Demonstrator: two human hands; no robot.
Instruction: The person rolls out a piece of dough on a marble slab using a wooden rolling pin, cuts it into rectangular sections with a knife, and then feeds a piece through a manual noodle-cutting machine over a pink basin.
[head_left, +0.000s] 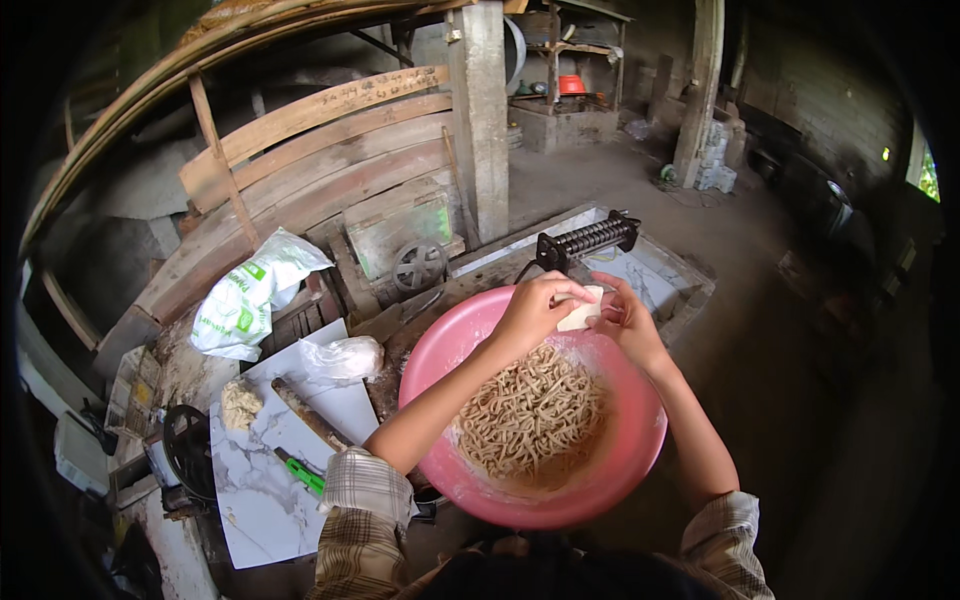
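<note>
My left hand (pixel 540 310) and my right hand (pixel 626 318) meet above the far rim of a pink basin (pixel 430 400). Between them is a pale, flat piece of dough (pixel 582 309), pinched by the fingers of both. Inside the basin lies a heap of floured dough strips (pixel 535 412), with loose flour smeared on the wall around it. Just beyond my hands stands a black ridged roller (pixel 588 240) on the wooden bench.
Left of the basin, a marble-patterned board (pixel 262 500) carries a dough lump (pixel 240 404), a rolling pin (pixel 308 412), a green-handled cutter (pixel 300 470) and a clear plastic bag (pixel 343 357). A white-and-green sack (pixel 255 290) lies behind. A concrete post (pixel 480 120) rises beyond the bench.
</note>
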